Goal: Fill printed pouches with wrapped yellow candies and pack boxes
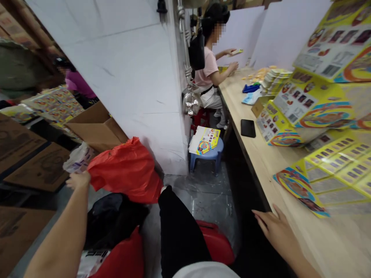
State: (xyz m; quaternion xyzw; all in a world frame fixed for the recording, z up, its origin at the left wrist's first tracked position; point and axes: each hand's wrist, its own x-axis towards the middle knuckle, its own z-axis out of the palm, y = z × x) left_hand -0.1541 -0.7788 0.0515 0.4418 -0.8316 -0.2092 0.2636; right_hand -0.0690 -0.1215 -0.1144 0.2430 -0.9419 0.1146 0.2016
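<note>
Left hand (pixel 78 180) at the white plastic bag (pixel 77 158) beside the red bag (pixel 124 170), grip impossible to tell, right hand (pixel 274 227) loosely spread by the table (pixel 268 156): a gentle, sure hold looked wisest!

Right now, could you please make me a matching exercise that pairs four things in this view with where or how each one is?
1. Left hand
2. Right hand
3. Blue stool
4. Black flat object

A. lying on the wooden table
B. open, at the table's edge
C. next to crumpled white plastic
D. bearing printed card

Pairs: 1-C, 2-B, 3-D, 4-A
</note>
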